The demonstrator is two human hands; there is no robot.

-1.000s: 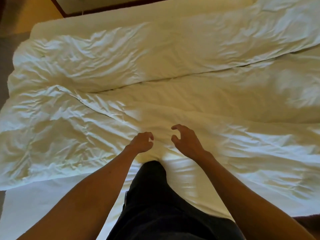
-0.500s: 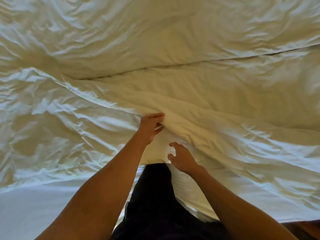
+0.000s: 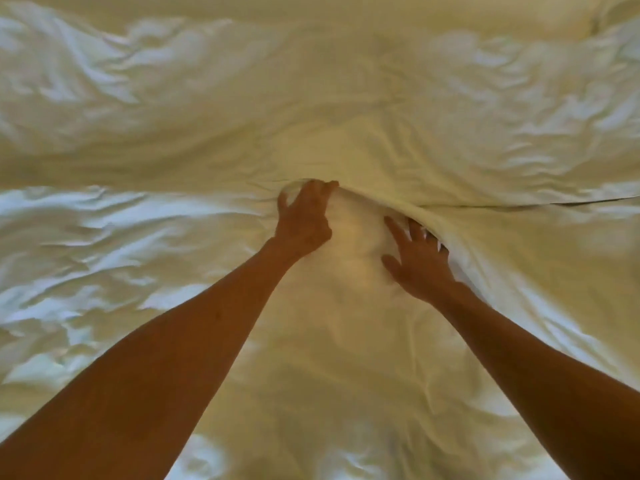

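Observation:
A crumpled white duvet (image 3: 173, 116) fills the whole view. A folded edge (image 3: 485, 204) of it runs from the middle to the right. My left hand (image 3: 304, 220) reaches far forward and grips that edge where it bunches up, fingertips curled into the cloth. My right hand (image 3: 419, 261) lies just to the right with straight, spread fingers, their tips sliding under the lifted edge. Both forearms stretch out over the duvet.
Wrinkled white bedding (image 3: 104, 271) spreads to the left, right and front of my hands. A dark slit (image 3: 571, 202) shows under the fold at the right. No bed edge or floor is visible.
The view has moved forward and closer over the bed; my dark-clothed leg is out of sight. Both hands reached farther along the fold, the left still gripping, the right spreading its fingers under the edge.

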